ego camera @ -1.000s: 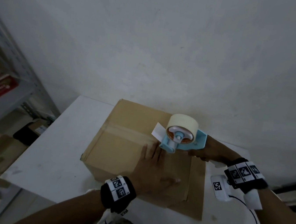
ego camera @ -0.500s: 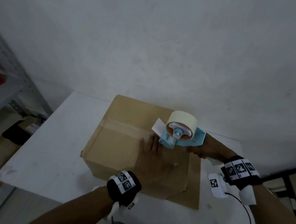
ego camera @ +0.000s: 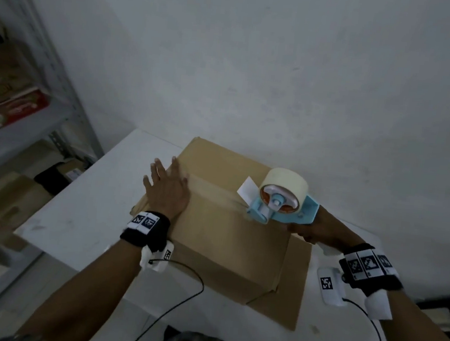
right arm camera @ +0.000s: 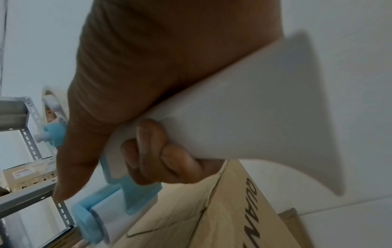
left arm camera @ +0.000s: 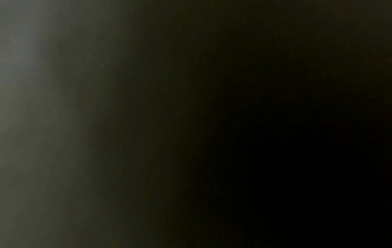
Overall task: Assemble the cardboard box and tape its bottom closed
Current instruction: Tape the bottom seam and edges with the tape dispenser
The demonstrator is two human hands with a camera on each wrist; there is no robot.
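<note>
Head view shows the cardboard box point(ego camera: 229, 226) sitting bottom-up on the white counter point(ego camera: 89, 211), its flaps folded shut, so the seam faces the person. The left hand point(ego camera: 167, 189) lies flat with fingers spread on the box's left end, over the near end of the seam, probably to hold the flaps down and keep the box from sliding. The right hand point(ego camera: 309, 230) is wrapped around the white handle of the blue tape dispenser point(ego camera: 278, 203); the right wrist view confirms the curled fingers point(right arm camera: 161, 154). The dispenser's front roller rests on the box top toward the right, seemingly laying tape along the seam. Left wrist view is dark, which suits a wrist pressed against cardboard.
</note>
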